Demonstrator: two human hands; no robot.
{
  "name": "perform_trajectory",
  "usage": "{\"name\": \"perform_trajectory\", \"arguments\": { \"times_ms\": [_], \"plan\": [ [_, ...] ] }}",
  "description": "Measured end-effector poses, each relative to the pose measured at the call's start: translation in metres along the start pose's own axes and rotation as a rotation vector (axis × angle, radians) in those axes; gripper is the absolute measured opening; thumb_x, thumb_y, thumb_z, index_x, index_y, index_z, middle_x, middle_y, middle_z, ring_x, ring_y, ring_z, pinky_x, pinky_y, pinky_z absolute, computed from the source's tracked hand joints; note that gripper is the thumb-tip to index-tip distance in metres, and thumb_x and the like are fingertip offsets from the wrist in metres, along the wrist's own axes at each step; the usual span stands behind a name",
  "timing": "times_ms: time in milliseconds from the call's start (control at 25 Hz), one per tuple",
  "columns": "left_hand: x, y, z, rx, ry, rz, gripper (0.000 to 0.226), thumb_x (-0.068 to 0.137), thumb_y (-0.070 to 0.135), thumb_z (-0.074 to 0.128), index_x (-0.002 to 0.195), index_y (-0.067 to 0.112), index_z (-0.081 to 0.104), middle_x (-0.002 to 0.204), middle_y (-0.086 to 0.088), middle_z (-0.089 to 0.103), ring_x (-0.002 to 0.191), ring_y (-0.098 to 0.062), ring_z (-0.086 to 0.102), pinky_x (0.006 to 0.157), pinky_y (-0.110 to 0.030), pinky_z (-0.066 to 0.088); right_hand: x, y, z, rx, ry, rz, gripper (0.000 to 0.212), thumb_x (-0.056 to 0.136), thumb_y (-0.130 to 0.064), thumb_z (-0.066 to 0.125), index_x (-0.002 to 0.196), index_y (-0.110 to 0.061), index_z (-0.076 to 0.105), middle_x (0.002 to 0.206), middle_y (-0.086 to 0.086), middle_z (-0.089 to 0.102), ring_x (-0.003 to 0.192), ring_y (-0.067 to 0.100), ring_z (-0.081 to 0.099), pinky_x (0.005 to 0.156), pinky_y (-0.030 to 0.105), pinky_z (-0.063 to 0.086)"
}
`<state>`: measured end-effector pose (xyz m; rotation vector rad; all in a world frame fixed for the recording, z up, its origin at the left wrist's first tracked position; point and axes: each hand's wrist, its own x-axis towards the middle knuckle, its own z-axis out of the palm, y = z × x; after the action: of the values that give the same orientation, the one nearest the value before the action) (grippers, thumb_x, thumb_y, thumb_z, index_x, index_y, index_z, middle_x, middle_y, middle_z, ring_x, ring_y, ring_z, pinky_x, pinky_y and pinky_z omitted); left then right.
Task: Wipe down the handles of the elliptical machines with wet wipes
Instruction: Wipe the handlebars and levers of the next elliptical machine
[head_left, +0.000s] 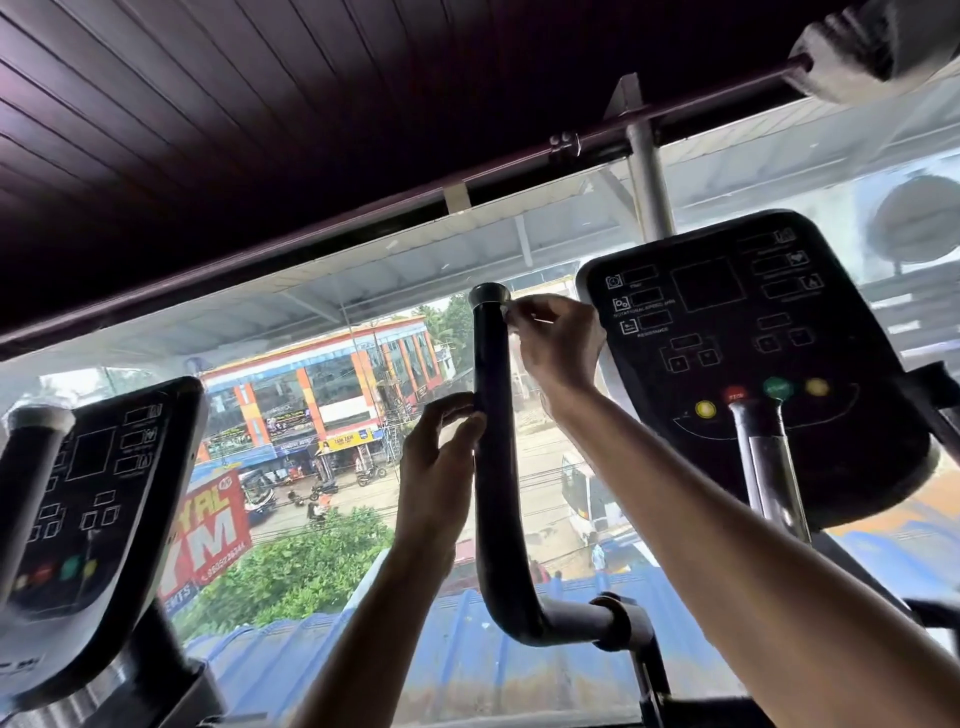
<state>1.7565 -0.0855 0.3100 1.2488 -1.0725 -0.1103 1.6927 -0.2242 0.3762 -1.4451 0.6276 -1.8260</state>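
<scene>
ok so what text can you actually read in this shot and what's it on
"YAL" over "M": red banner outside, left part cut off.
"RESISTANCE": right console, faint.
"ZAM ZAM": yellow shop sign, faint.
Phone number on the banner, other console labels, other shopfronts: too blurred to read.

A wide window (363, 322) fills the far wall and lets in pale daylight. Above the window hangs a dark slatted ceiling (260, 130). A dark pipe (363, 218) runs along the window's top edge, and a grey post (647, 171) rises to it. Through the window, a building (322, 384) striped orange and blue stands across a street (337, 488) with motorbikes. Just below the window lie a blue corrugated roof (467, 649), a green tree (296, 561) and a red sign (208, 530).
</scene>
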Motion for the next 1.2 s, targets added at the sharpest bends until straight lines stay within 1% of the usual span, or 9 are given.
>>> {"name": "perform_trajectory", "arguments": {
  "times_ms": [80,200,400,600,720,800,960,1040,1200],
  "plan": [
    [-0.001,0.000,-0.001,0.009,0.002,0.002,0.040,0.075,0.047,0.063,0.108,0.028,0.074,0.109,0.001,0.075,0.106,-0.030,0.069,0.098,-0.058,0.053,-0.015,0.007,-0.008,0.037,-0.032,0.021,0.015,0.085,-0.031,0.083,0.084,-0.017,0.082,0.079,-0.007,0.079,0.078,0.007,0.075,0.084,0.034,0.057],
    [-0.001,0.000,-0.001,0.022,0.014,-0.008,0.030,0.079,0.038,0.063,0.106,0.030,0.074,0.107,0.002,0.076,0.100,-0.024,0.070,0.096,-0.054,0.053,-0.045,0.021,-0.022,0.064,-0.097,-0.005,0.011,0.084,-0.029,0.086,0.084,-0.019,0.082,0.074,-0.012,0.077,0.074,0.002,0.074,0.077,0.032,0.059],
    [-0.004,0.005,0.002,0.024,0.023,-0.035,0.033,0.079,0.035,0.062,0.110,0.027,0.072,0.110,0.007,0.075,0.100,-0.019,0.070,0.100,-0.052,0.054,-0.004,0.002,-0.006,0.018,-0.018,-0.040,0.011,0.085,-0.026,0.083,0.080,-0.017,0.081,0.075,-0.006,0.078,0.074,0.008,0.075,0.087,0.039,0.057],
    [-0.006,0.006,0.001,0.001,0.002,-0.046,0.031,0.079,0.035,0.062,0.109,0.031,0.072,0.111,0.010,0.075,0.100,-0.016,0.071,0.099,-0.051,0.054,-0.033,0.009,-0.016,0.057,-0.072,-0.058,0.015,0.085,-0.022,0.085,0.077,-0.032,0.077,0.073,-0.019,0.075,0.073,-0.004,0.072,0.077,0.026,0.057],
    [-0.004,0.008,0.005,-0.005,0.029,-0.040,0.031,0.078,0.037,0.062,0.107,0.029,0.072,0.108,0.009,0.075,0.094,-0.015,0.070,0.098,-0.051,0.053,-0.026,0.007,-0.011,0.013,-0.015,-0.149,0.005,0.086,-0.026,0.083,0.082,-0.022,0.081,0.077,-0.011,0.078,0.074,0.002,0.073,0.080,0.031,0.056],
    [-0.003,0.007,0.007,-0.025,0.043,-0.048,0.031,0.078,0.039,0.062,0.105,0.030,0.072,0.107,0.006,0.075,0.090,-0.016,0.069,0.098,-0.054,0.053,-0.006,-0.002,-0.003,-0.030,0.040,-0.183,0.012,0.088,-0.028,0.081,0.082,-0.018,0.080,0.078,-0.006,0.079,0.075,0.007,0.074,0.086,0.037,0.054],
    [-0.003,0.003,0.007,-0.057,0.031,-0.046,0.032,0.078,0.035,0.061,0.107,0.028,0.072,0.107,0.007,0.075,0.091,-0.016,0.069,0.095,-0.053,0.053,0.006,0.001,0.004,-0.003,0.073,-0.196,0.007,0.087,-0.025,0.082,0.085,-0.018,0.080,0.080,-0.007,0.079,0.074,0.004,0.073,0.087,0.038,0.056],
    [-0.002,0.003,0.006,-0.072,0.035,-0.047,0.031,0.078,0.035,0.063,0.107,0.028,0.072,0.107,0.009,0.075,0.094,-0.019,0.070,0.097,-0.055,0.053,0.005,0.009,0.002,-0.029,0.046,-0.286,0.005,0.088,-0.024,0.080,0.088,-0.018,0.080,0.085,-0.008,0.079,0.078,0.006,0.073,0.083,0.041,0.058],
    [-0.001,-0.005,0.003,-0.131,0.038,-0.041,0.031,0.081,0.035,0.063,0.111,0.031,0.070,0.110,0.010,0.074,0.098,-0.025,0.071,0.094,-0.056,0.056,0.002,0.010,-0.011,-0.043,-0.182,-0.499,0.008,0.087,-0.013,0.081,0.096,-0.014,0.081,0.098,-0.003,0.078,0.090,0.013,0.074,0.082,0.042,0.063]
  ]
}}
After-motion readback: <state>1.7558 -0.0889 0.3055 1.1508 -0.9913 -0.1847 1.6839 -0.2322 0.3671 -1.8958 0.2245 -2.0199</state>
